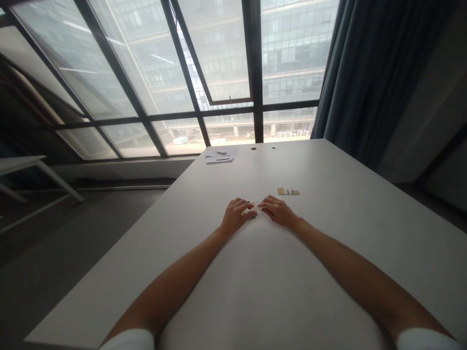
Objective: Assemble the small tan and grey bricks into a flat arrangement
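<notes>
Both my arms stretch out over a white table (328,233). My left hand (236,215) and my right hand (278,210) rest side by side near the table's middle, fingertips almost meeting. The fingers of both are curled and pinched around a tiny pale piece (255,210) between them, too small to name. A little beyond my right hand lies a flat strip of small tan and dark tiles (288,191), untouched.
Sheets of paper (220,155) lie at the far edge of the table, with two dark round holes (263,147) beside them. Large windows stand behind, a dark curtain (368,73) at the right. Another table (22,167) stands on the left.
</notes>
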The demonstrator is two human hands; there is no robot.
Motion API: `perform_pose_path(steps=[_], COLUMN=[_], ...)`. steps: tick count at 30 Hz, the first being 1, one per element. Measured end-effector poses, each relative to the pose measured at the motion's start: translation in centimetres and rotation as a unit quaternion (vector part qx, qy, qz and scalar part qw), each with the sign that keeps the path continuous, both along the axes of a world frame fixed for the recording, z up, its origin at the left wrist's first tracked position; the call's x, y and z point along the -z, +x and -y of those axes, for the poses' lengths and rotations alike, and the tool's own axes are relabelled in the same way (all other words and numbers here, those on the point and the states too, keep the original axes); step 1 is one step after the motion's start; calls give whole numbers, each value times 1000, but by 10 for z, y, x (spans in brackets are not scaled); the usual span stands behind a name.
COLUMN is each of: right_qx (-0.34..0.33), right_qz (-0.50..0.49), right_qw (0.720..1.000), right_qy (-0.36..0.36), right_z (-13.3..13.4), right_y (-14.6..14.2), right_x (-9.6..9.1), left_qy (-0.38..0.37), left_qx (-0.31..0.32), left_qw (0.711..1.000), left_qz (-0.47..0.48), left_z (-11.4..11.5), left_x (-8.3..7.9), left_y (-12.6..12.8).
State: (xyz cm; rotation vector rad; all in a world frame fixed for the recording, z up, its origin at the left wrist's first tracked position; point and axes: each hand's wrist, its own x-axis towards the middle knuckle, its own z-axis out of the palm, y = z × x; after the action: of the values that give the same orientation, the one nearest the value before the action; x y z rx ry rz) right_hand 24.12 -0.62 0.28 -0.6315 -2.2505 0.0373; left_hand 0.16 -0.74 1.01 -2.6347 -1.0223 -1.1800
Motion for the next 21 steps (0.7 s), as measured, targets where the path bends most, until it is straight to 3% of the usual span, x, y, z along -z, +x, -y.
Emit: perform_pose_path(steps=[21], right_qx=[7], right_qz=[3], right_qw=[1000], right_qy=[12], right_z=[-1], right_y=[0], right_x=[3], left_qy=[2], left_qx=[-2], left_qw=[1000], left_qz=[-4], left_z=[-2], left_x=[4], left_y=[1])
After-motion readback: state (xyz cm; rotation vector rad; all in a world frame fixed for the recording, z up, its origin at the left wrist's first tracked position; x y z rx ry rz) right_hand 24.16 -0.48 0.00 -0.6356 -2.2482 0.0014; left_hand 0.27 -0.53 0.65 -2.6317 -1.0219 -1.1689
